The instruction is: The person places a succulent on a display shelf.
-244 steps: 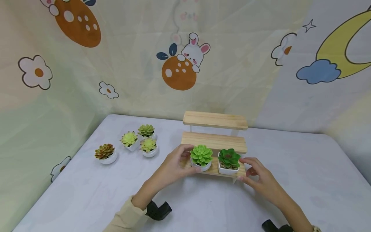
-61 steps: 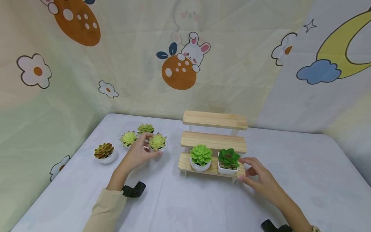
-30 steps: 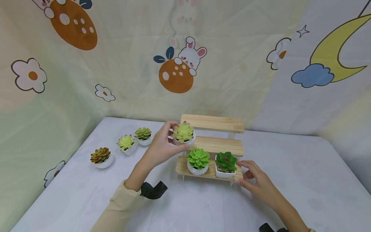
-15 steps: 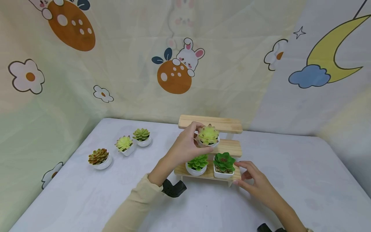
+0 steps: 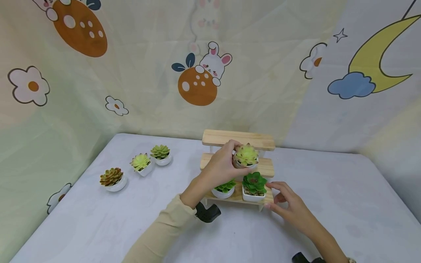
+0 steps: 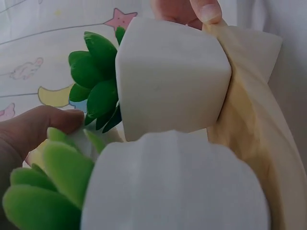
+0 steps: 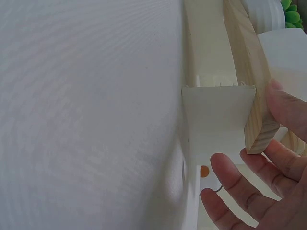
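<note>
In the head view my left hand (image 5: pixel 219 167) holds a pale yellow-green potted succulent (image 5: pixel 246 155) in a white pot, over the right half of the middle shelf of a three-tier wooden plant stand (image 5: pixel 238 138). On the bottom shelf stand a dark green succulent (image 5: pixel 254 183) in a square white pot and a bright green one (image 5: pixel 224 190) in a round white pot, partly covered by my left hand. My right hand (image 5: pixel 290 205) pinches the right end of that shelf; the right wrist view shows its thumb and fingers at the wooden board (image 7: pixel 252 62).
Left on the white-covered table (image 5: pixel 250 237) stand three more potted succulents: a brownish one (image 5: pixel 113 179), a yellow-green one (image 5: pixel 142 164) and an olive-green one (image 5: pixel 161 155). A printed cloth backdrop (image 5: pixel 263 80) rises behind the table.
My left hand has picked up the pale succulent from the left group and carried it right to the middle shelf. My right hand has stayed at the stand's end. The view has shifted slightly.
</note>
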